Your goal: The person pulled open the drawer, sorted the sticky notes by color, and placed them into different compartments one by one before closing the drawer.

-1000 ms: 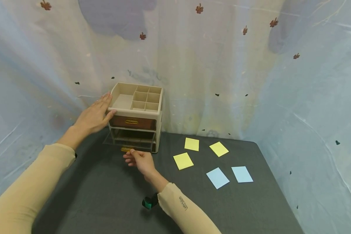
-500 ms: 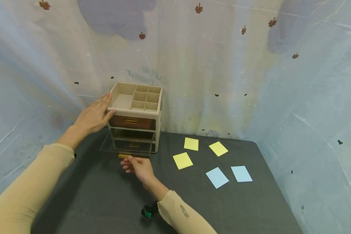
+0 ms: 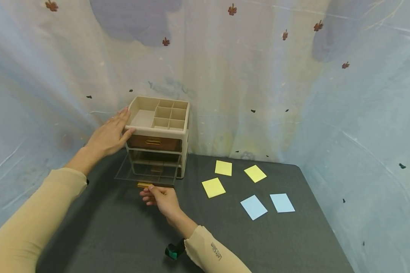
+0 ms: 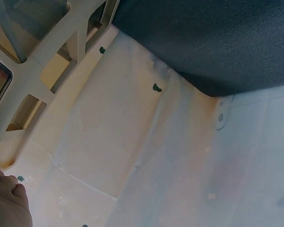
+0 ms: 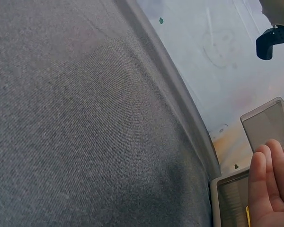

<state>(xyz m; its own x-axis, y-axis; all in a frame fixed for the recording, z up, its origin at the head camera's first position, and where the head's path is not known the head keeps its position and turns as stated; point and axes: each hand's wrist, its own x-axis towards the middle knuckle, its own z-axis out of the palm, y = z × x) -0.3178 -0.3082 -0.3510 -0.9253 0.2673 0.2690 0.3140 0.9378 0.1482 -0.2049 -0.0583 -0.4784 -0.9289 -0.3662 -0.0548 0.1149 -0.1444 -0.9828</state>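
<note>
A beige desktop drawer organizer [image 3: 186, 151] stands at the back left of the table. My left hand [image 3: 107, 136] rests against its left side, fingers extended and thumb at the front top edge. The middle drawer [image 3: 143, 172], clear and with nothing visible in it, is pulled out. At its front, my right hand [image 3: 165, 201] pinches the gold drawer handle [image 3: 143, 185] with thumb and fingers. The upper brown drawer [image 3: 167, 144] is closed. In the right wrist view, the fingers of my right hand [image 5: 270, 189] appear beside the extended drawer [image 5: 265, 123].
Yellow sticky notes [image 3: 213, 187] and blue sticky notes [image 3: 254, 207] lie on the dark tabletop [image 3: 123, 235] to the right. The organizer's top tray [image 3: 145, 118] has several compartments. A patterned curtain [image 3: 225, 76] hangs behind the table.
My right hand has moved toward me, drawing the middle drawer farther out by its handle. The left hand has stayed against the organizer.
</note>
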